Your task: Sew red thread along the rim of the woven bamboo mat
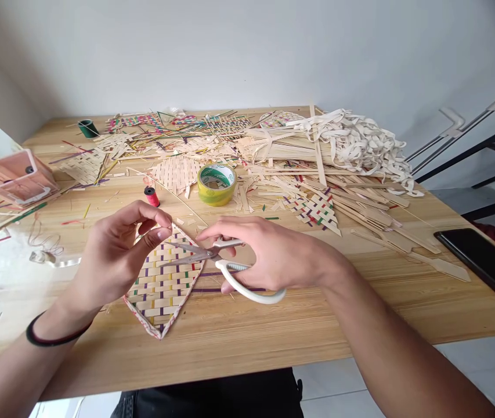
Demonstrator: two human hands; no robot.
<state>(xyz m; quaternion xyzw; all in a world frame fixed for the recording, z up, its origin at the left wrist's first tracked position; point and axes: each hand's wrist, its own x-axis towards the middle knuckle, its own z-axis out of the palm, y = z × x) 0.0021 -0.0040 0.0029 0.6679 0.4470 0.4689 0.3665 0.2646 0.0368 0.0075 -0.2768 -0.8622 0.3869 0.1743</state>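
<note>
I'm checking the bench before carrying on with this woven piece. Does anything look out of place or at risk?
The black phone lies at the table's right edge, apparently partly overhanging it. Loose bamboo strips litter the far half. The left hand pinches the woven piece; the right hand holds scissors.

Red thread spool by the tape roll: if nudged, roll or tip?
The red thread spool stands on end on the table, narrow and tall, so it probably tips easily. Once down, its round body would likely roll. It looks small, so probably light.
</note>
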